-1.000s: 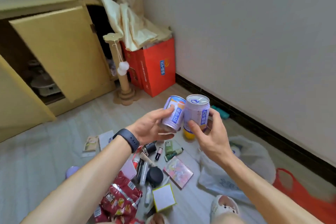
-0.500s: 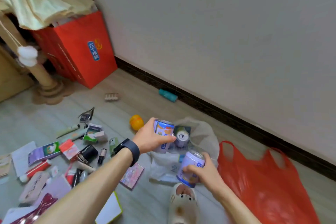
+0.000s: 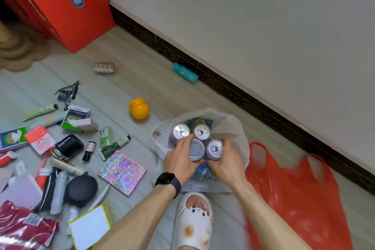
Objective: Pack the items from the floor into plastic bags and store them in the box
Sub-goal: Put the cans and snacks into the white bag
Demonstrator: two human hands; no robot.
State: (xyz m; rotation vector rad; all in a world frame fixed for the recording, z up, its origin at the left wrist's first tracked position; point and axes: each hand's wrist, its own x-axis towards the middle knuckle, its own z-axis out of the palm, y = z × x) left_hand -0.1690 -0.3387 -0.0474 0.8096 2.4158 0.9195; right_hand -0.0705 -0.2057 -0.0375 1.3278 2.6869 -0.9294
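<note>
Cans: four cans [image 3: 197, 142] are seen standing up in the white plastic bag [image 3: 233, 126], a little right of the middle of the frame. Their long way runs up and down.
Can ends: three silver tops with pull tabs are turned up to the camera. One can [image 3: 196, 149] is upside down, and its plain bottom is shown.
Left hand: the left hand [image 3: 179, 160] is wrapped on the upside-down can, fingers closed on its side.
Right hand: the right hand [image 3: 227, 161] is closed on the lower right can [image 3: 214, 149].
Wrist: a dark watch [image 3: 167, 179] is worn on the left arm.
White bag print: blue print is seen on it, but it cannot be read.
Red bag: a red plastic bag [image 3: 294, 195] is laid flat at the lower right, touching the white bag.
Red box: the red box [image 3: 58, 0] is stood at the upper left. The words 六个核桃 are read on its blue label.
Floor things: a yellow ball [image 3: 139, 108], a teal bottle [image 3: 185, 72] by the wall, and a shiny pink booklet [image 3: 121, 171] are spread on the floor [image 3: 142, 79].
Foot: a white slipper [image 3: 192, 221] is seen at the bottom middle.
</note>
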